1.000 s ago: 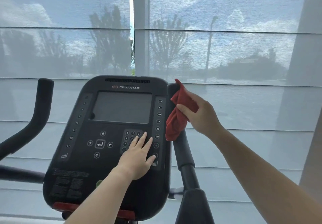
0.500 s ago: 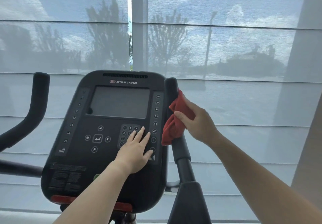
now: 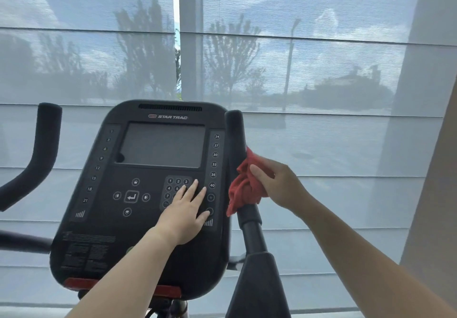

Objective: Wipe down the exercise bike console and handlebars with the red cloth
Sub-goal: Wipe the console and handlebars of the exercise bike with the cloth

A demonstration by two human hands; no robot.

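Cloth: red cloth [image 3: 243, 189], bunched round the lower part of the right handlebar [image 3: 235, 129], just beside the console's right edge; a loose tail hangs down the bar
Right hand: right hand [image 3: 277, 184], fingers and thumb curled round the cloth, pressing it to the bar; this grip likely lets the fabric ring the tube so that one stroke cleans all sides
Left hand: left hand [image 3: 185, 215], flat, fingers straight and slightly spread, resting on the keypad [image 3: 173, 184] toward the console's lower right; holds nothing; probably braces against the rubbing
Console: console [image 3: 99, 194], black, tilted back; dark screen [image 3: 163, 144] in its upper middle; numbered marks down both side edges
Left handlebar: left handlebar [image 3: 47, 139], black, curved, well apart off the console's left edge; no hand on it
Step, as judged: right grip being wiped; whether the console is done, cannot tell
Room: translucent blinds [image 3: 321, 70] over wide windows behind the bike; trees, a lamp post and cloudy sky show dimly through; pale wall [image 3: 432, 144] at the right
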